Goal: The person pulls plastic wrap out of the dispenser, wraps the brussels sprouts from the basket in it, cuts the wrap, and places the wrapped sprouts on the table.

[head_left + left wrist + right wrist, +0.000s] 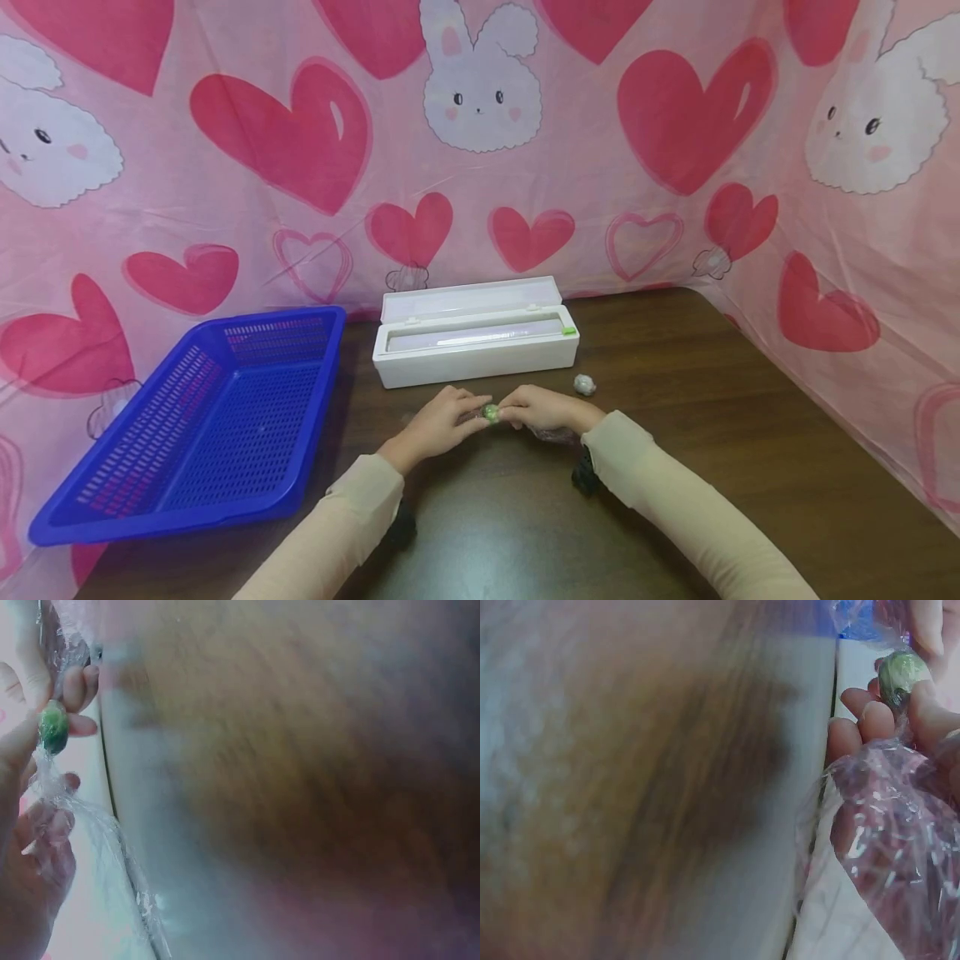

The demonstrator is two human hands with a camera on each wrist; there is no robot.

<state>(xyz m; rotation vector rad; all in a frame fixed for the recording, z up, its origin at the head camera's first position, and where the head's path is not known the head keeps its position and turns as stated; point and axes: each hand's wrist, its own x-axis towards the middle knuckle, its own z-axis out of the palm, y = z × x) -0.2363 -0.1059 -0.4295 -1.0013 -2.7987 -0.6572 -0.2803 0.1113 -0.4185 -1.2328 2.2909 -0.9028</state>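
A small round green thing, wrapped in clear plastic film, is held between both hands just above the table. My left hand pinches the gathered film on one side of it. On the other side, my right hand pinches the film close against the green thing. A loose, crumpled length of film trails below the right hand. More film hangs past the left hand in the left wrist view. The wrapping hides what kind of thing the green one is.
Behind the hands stands a white plastic-wrap dispenser, lid up, with a film roll inside. A small whitish wrapped ball lies to the right on the brown wooden table. At left is a blue slotted basket.
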